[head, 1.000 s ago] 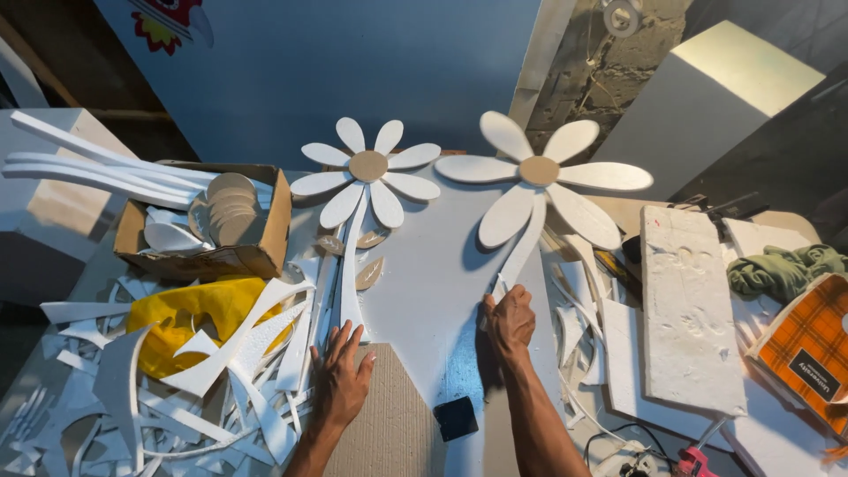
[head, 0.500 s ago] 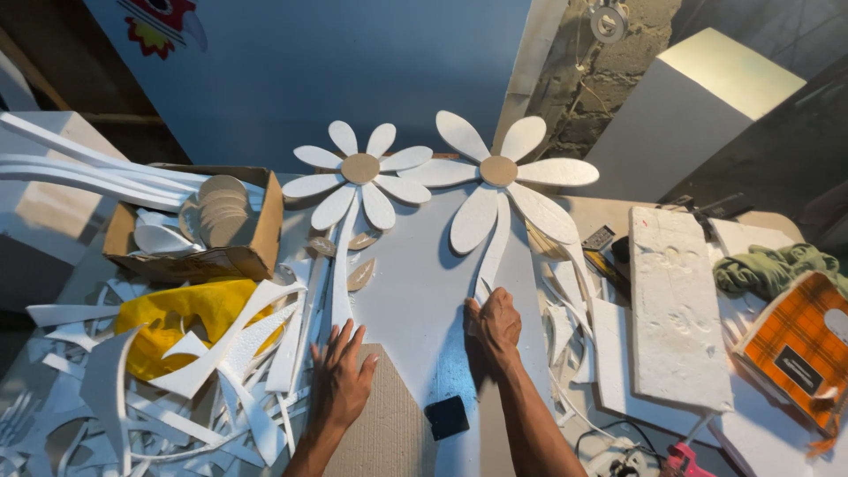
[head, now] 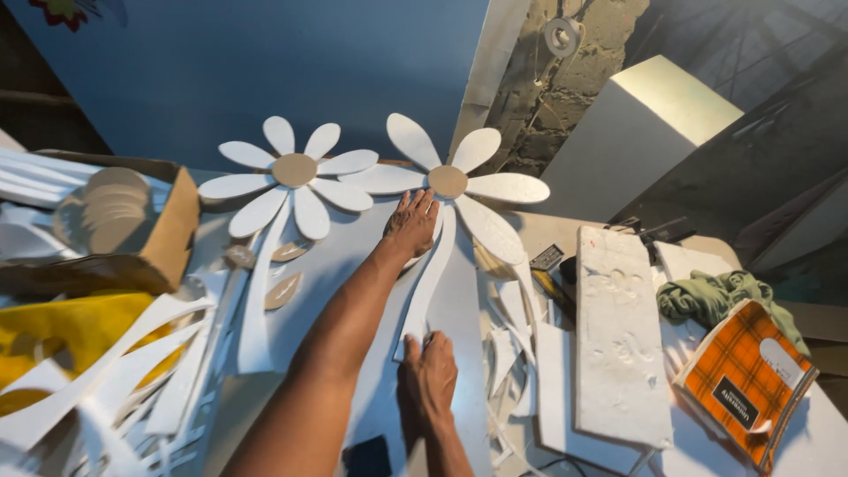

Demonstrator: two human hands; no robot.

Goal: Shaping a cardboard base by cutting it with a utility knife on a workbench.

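My left hand (head: 412, 224) lies flat with fingers spread on the lower petals of the right white daisy cutout (head: 449, 181), centre of the frame. My right hand (head: 430, 378) presses its fingertips on the bottom end of its long white stem (head: 428, 283), lower centre.

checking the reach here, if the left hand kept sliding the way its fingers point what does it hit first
The left hand points up the sheet, so it would likely first meet the tan round centre of the right-hand white foam daisy, just beyond its fingertips; depth is unclear.
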